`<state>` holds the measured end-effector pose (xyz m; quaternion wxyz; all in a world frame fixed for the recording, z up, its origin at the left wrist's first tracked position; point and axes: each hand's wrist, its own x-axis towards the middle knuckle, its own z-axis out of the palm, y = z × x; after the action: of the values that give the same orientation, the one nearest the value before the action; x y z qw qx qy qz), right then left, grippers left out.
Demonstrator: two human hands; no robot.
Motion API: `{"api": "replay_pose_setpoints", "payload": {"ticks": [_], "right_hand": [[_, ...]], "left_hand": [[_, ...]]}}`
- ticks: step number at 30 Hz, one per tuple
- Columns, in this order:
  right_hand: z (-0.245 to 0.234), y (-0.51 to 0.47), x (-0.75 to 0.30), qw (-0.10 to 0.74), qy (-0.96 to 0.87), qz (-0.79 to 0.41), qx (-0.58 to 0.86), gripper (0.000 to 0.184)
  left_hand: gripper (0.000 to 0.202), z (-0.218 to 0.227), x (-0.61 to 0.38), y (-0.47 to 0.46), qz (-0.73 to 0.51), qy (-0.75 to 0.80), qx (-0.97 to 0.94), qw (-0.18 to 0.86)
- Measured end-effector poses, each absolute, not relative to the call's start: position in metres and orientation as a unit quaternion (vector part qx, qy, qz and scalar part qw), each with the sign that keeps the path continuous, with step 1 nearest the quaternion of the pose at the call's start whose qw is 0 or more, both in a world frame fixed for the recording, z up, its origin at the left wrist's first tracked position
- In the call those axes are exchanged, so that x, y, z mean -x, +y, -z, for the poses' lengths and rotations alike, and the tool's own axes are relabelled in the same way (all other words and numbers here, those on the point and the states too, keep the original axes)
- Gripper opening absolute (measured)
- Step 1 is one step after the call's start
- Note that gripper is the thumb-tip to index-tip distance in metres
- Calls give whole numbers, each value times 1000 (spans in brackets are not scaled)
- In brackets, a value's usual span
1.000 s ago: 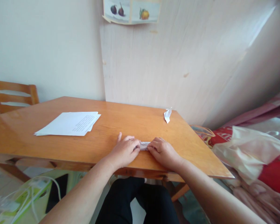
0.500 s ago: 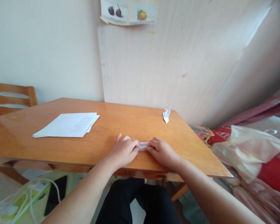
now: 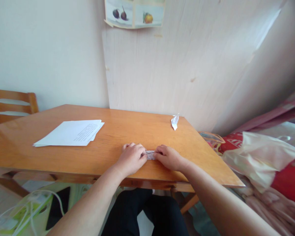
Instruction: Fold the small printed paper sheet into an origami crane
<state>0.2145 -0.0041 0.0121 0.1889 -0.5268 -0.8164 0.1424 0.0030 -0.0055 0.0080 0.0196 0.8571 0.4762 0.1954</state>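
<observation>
A narrow strip of folded printed paper (image 3: 150, 155) lies on the wooden table near its front edge, between my two hands. My left hand (image 3: 133, 156) is closed on the strip's left end, fingers curled and the thumb hidden in part. On the right end, my right hand (image 3: 169, 157) pinches the paper with thumb and fingertips. Only the middle of the strip shows; both its ends are covered by my fingers. Toward the back right corner stands a small folded paper figure (image 3: 174, 122), apart from both hands.
Left on the table (image 3: 127, 126) is a stack of printed sheets (image 3: 66, 132). A wooden chair (image 3: 13, 103) stands beyond the left side. Bags and cloth (image 3: 263, 157) are heaped right of the table. Cables (image 3: 30, 209) and a black flat object (image 3: 58, 208) lie below left.
My left fingers have drawn in closer together over the paper strip. My right hand keeps its grip at about the same spot. The view has shifted slightly.
</observation>
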Motion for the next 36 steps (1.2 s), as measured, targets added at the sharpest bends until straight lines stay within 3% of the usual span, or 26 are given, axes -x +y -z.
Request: {"api": "replay_pose_setpoints", "payload": {"ticks": [30,36], "right_hand": [[-11,-1,-211,170,-799,-146,558,14],[-9,-1,-212,176,-796,-154,558,10]], "left_hand": [[10,-11,-6,0,-202,509,-834,69],[16,-7,-4,1,-212,503,-835,72]]}}
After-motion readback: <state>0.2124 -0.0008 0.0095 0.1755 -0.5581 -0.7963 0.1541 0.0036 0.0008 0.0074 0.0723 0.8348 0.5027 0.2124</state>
